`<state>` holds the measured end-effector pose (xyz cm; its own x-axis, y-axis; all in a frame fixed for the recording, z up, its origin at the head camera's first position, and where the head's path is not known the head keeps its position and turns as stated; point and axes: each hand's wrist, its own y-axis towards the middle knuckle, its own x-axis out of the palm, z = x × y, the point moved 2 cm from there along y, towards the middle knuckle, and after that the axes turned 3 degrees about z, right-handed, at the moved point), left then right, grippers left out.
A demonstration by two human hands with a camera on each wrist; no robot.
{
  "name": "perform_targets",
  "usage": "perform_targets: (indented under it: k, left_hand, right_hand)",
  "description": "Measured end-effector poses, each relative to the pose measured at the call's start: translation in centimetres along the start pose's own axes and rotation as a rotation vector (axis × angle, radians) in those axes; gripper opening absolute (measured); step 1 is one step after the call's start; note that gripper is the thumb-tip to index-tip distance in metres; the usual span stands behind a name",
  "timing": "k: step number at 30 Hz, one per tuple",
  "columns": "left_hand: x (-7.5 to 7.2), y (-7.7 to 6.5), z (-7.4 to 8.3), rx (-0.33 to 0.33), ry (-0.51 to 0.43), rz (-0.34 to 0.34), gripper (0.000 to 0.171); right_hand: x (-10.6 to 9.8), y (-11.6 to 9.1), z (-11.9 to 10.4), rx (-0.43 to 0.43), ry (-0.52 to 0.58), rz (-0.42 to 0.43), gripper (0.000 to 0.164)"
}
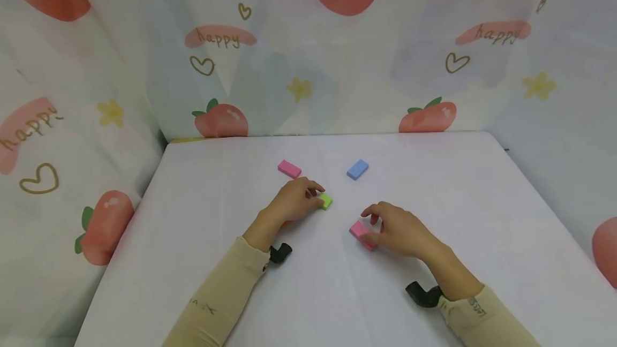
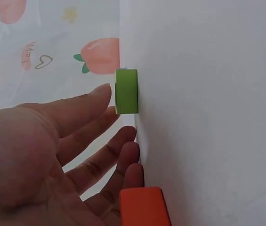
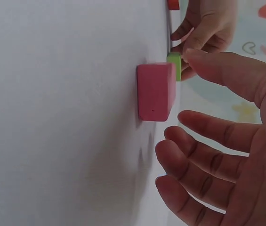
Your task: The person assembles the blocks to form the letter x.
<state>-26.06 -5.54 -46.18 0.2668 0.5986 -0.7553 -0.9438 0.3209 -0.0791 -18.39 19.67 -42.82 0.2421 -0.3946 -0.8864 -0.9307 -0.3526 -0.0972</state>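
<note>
Soft, muted light falls across your white counter (image 1: 434, 175); in your right wrist view, a broad, feathered shadow (image 3: 107, 165) spreads beside your right hand (image 3: 264, 155), while the printed backdrop (image 2: 10, 84) looks hazy and pale in your left wrist view.

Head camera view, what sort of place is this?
Probably an indoor, screened-off tabletop workspace: a white table, fruit-print sheeting behind and beside it, and small coloured blocks on top.
</note>
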Motion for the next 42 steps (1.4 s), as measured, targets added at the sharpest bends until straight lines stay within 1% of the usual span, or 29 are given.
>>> perform_targets:
  k: [4, 7, 12, 16, 26, 42]
  left_hand:
    - [0.0, 0.0, 0.0, -0.009, -0.012, 0.012, 0.028]
    - [0.0, -0.1, 0.0, -0.003, -0.023, 0.015, 0.026]
    - [0.0, -0.1, 0.1, 0.016, -0.029, 0.017, 0.027]
    - [0.0, -0.2, 0.1, 0.013, -0.023, 0.014, 0.027]
    - [0.2, 0.0, -0.1, 0.008, -0.024, 0.008, 0.027]
    - [0.3, 0.0, -0.3, -0.013, -0.045, 0.008, 0.028]
  right_hand:
    - [0.2, -0.1, -0.2, 0.013, 0.003, -0.019, 0.049]
    - [0.4, -0.2, -0.3, 0.018, -0.008, -0.024, 0.048]
    - [0.7, -0.4, -0.3, 0.028, -0.012, -0.029, 0.045]
    - [0.9, -0.5, -0.3, 0.03, 0.001, -0.032, 0.04]
    - [1.1, -0.8, -0.5, -0.008, 0.03, 0.004, 0.035]
    - [1.2, -0.4, -0.6, 0.024, 0.035, 0.003, 0.036]
